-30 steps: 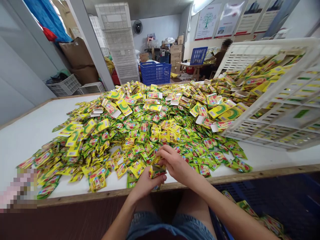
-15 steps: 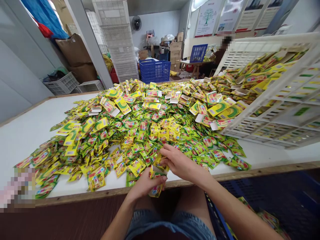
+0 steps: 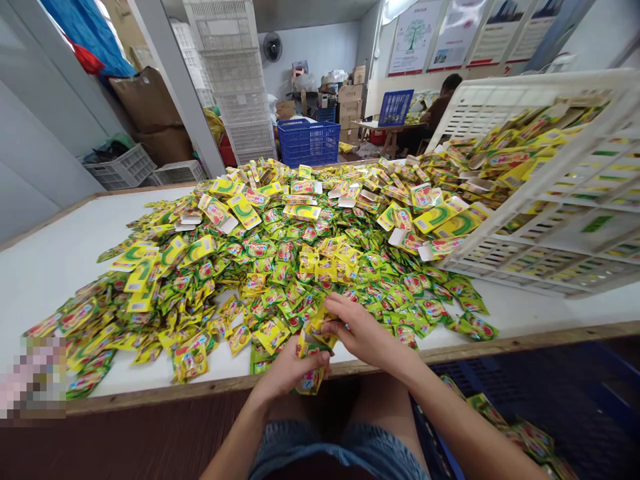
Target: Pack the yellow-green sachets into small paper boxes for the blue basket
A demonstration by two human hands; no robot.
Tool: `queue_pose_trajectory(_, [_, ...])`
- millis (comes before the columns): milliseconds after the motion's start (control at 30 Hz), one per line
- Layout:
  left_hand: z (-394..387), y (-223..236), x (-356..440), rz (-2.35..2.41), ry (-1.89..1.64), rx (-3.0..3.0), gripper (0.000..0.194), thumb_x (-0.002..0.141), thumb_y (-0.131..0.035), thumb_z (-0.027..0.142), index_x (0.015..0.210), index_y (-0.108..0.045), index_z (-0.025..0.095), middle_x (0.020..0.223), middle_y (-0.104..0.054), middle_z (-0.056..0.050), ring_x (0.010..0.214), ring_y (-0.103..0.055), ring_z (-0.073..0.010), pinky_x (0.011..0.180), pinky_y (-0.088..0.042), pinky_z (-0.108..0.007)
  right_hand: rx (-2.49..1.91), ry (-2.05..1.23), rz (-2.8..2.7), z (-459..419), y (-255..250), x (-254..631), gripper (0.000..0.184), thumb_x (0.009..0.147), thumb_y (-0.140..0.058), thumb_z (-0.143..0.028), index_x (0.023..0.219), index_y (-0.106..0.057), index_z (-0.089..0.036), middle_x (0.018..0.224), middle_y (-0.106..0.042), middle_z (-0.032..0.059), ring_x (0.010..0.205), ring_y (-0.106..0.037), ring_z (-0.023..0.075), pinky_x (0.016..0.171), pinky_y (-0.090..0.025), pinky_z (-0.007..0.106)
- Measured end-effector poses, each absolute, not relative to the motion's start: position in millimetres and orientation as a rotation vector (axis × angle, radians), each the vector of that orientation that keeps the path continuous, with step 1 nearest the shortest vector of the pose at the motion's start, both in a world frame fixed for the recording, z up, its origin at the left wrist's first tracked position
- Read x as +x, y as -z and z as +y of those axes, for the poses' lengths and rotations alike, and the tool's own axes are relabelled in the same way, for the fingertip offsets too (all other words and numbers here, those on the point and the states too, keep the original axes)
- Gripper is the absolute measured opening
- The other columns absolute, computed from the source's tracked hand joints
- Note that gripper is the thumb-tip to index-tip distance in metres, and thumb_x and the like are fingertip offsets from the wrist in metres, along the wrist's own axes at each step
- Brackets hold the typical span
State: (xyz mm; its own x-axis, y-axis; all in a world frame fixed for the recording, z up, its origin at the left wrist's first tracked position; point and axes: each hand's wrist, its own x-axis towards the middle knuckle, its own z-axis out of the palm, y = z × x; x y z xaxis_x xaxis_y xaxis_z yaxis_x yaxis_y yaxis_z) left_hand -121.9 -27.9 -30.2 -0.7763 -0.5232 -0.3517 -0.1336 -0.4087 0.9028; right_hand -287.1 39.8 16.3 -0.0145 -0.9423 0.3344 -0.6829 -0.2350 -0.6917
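Just over the table's front edge, my left hand (image 3: pixel 287 370) is closed round a small printed carton (image 3: pixel 311 381), its thumb across the front. The carton is tilted, with its upper end towards my right hand. My right hand (image 3: pixel 354 328) pinches a yellow sachet (image 3: pixel 319 325) at the carton's upper end; whether part of the sachet is inside the carton I cannot tell. Beyond both hands spreads a heap of green and yellow sachets (image 3: pixel 280 270). Yellow flat cartons (image 3: pixel 245 211) lie on top of the heap, some with white flaps open.
A white plastic crate (image 3: pixel 530 257) lies tipped on the right of the white table (image 3: pixel 45 273), cartons spilling from it. Below right, a blue crate (image 3: pixel 450 373) holds more packets. Behind the table stand a blue basket (image 3: pixel 309 143) and stacked white crates (image 3: pixel 237 80). A person (image 3: pixel 443 110) sits farther back.
The carton has tipped so its printed front shows below my left thumb. My right hand has brought the yellow sachet to the carton's upper end. The view has shifted slightly.
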Motion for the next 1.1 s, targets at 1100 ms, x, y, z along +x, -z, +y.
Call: queue_pose_trajectory(1100, [-27.2,40.9,-138.5,-1.702,2.008,0.803,0.032,0.066,-0.074,0.034,0.088,-0.064,0.014,0.083,-0.068,-0.005,0.08,-0.062,-0.021,0.074,-0.048,-0.028,-1.799,1.347,2.046,44.0,5.0,-267.7,0.016,0.078,-0.066,-0.014,0.082,-0.051,-0.019,0.087,-0.051,0.0048,0.086,-0.048,0.0215,0.076,-0.043,0.035])
